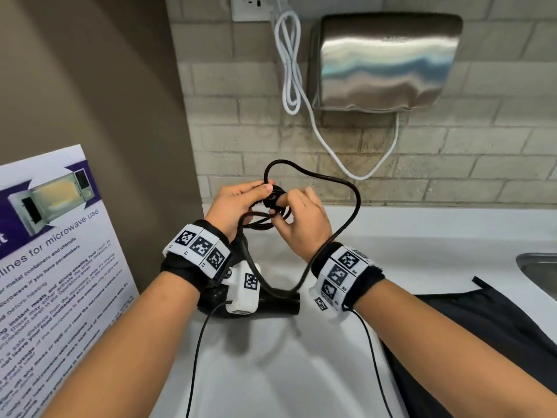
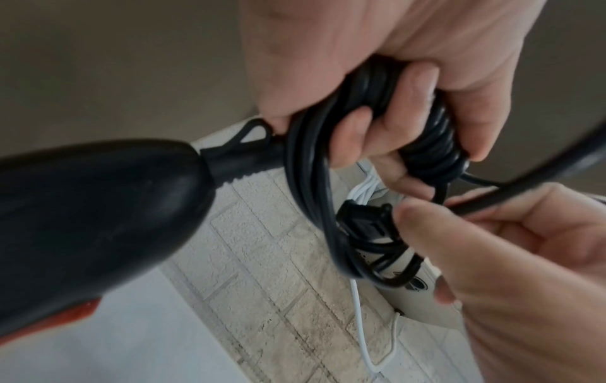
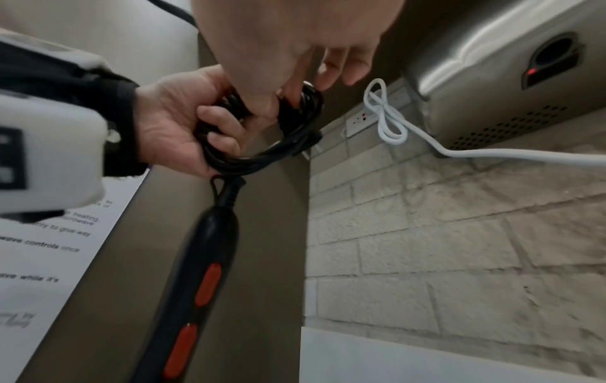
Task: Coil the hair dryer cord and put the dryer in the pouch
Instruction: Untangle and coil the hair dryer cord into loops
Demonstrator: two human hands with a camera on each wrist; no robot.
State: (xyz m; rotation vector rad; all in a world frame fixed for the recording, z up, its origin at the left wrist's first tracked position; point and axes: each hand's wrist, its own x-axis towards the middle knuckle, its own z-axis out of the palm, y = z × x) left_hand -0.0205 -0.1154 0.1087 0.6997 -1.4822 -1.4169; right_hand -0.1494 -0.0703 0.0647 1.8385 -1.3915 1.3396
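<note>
My left hand grips a bundle of coiled black cord above the white counter. My right hand pinches the free cord at the bundle. A loose loop arcs up, right and back down under my right wrist. The black hair dryer hangs below my left wrist; its handle carries red buttons. In the left wrist view the coil sits in my curled fingers and the plug shows below. The black pouch lies on the counter at right.
A steel hand dryer hangs on the tiled wall, its white cable running to a socket. A microwave poster stands at left. A sink rim shows at the right edge.
</note>
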